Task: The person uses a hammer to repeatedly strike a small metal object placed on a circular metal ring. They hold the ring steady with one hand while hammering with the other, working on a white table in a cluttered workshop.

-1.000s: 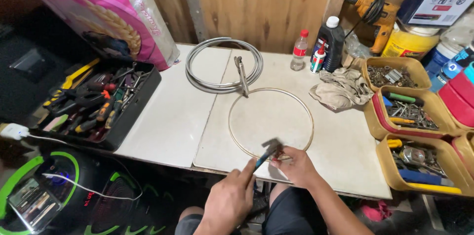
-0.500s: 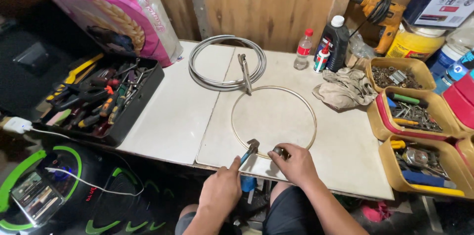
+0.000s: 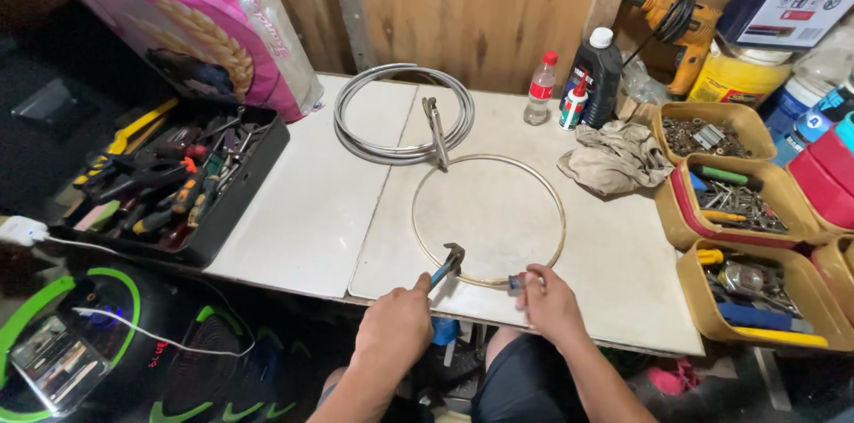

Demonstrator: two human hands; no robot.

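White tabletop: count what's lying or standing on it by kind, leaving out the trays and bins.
Thin metal ring: 1
Coiled grey hose: 1
Bottles: 3 (clear red-capped, small white, black white-capped)
Crumpled beige rag: 1
Blue-handled pliers: 1
Total: 7

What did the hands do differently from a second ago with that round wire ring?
The left hand with the blue-handled pliers moved left along the near edge of the wire ring. The right hand, first close beside the pliers, moved away to the right and now pinches the ring's end apart from them. The coiled grey hose, the rag and the tool tray stayed where they were.
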